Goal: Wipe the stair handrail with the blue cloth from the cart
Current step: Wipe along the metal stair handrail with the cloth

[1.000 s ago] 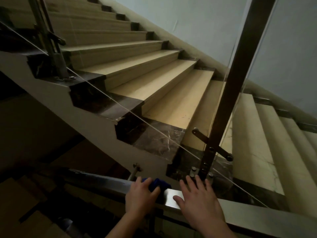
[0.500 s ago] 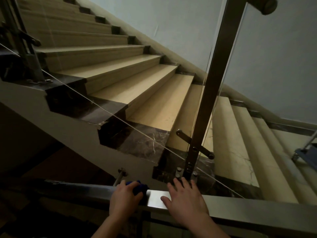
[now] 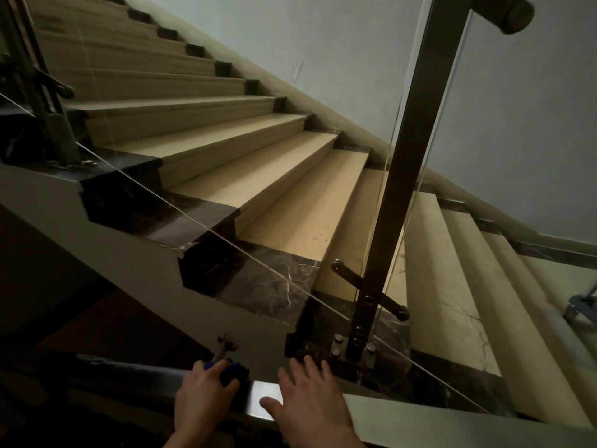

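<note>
left hand point(image 3: 202, 400): fingers curled over the blue cloth, pressing it on the rail top; close beside the other hand, not touching it.
blue cloth point(image 3: 235, 371): a bunched, nubby wad, mostly hidden under the left fingers, lying on the handrail.
right hand point(image 3: 315, 405): flat, fingers straight and spread, palm resting on the rail; it holds nothing.
handrail point(image 3: 420, 413): flat-topped brushed metal, with a bright sheen between the hands and darker to the left.
glass panel edge point(image 3: 226, 239): a thin, clear line running diagonally along the stair.
baluster post point(image 3: 407, 189): square-section dark metal, upright, fixed at its foot with round studs.
bracket point(image 3: 370, 290): a slim flat bar with round ends, crossing the post at a slant.
steps point(image 3: 307, 205): smooth beige stone treads, with dark veined marble at their open ends.
cart point(image 3: 583, 302): only a bluish frame part shows at the right edge.
upper rail end point(image 3: 513, 14): a round, capped tube.
wall point(image 3: 323, 43): pale and matte.
</note>
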